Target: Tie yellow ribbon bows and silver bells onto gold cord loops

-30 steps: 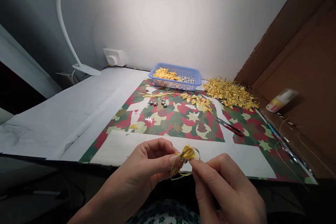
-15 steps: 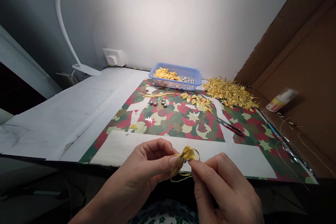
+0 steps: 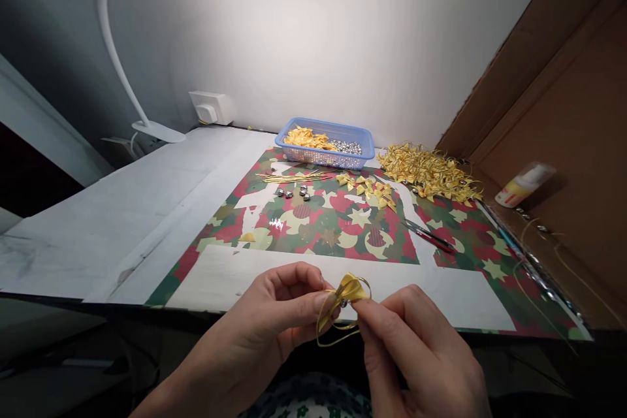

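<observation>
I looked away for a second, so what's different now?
The thin gold cord loop droops slightly lower. The left hand and right hand keep their grip at the shiny yellow ribbon bow; the blue plastic basket hasn't moved.

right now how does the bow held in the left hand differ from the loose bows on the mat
The held bow is pinched by the left hand; the loose bows lie on the mat. Gold cord loops beside the held bow; the loose bows show none clearly. Both are yellow.
</observation>
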The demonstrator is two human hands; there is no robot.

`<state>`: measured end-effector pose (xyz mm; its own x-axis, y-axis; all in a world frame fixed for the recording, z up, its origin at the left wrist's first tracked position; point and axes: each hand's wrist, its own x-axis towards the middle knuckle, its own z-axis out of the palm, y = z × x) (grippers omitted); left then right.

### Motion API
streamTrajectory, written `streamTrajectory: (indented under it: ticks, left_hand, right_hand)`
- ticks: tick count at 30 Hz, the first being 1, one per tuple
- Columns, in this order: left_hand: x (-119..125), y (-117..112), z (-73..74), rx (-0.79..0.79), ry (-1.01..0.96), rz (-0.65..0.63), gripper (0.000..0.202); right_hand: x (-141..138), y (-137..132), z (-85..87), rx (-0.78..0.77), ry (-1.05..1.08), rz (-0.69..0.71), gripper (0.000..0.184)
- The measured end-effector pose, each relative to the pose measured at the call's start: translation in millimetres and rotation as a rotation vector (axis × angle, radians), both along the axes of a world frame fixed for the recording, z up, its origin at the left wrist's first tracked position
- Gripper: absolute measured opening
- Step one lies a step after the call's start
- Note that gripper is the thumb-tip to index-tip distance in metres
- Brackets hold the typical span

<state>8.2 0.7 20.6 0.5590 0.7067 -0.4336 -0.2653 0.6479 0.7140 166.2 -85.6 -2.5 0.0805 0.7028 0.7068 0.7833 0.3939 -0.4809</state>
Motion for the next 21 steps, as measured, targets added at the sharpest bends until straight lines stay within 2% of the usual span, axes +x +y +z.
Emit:
streamTrajectory:
  ticks: [7,15,21]
  left_hand:
    - [-0.9,0.3,-2.6,-0.008,-0.007,0.001,0.018]
    - [2.4,-1.7,3.2,0.001,0.038,0.031,0.023]
    - [-1.2,1.2,-5.3,-0.025,0.005,-0.031,0.021]
  right_hand:
    - [0.3,0.4,0.8,0.011,-0.014,0.001,0.023]
    - [1.5,1.7,1.2,-0.01,-0.027,0.018,0.023]
    - [0.2,2.1,1.0,-0.042,0.033,0.015,0.023]
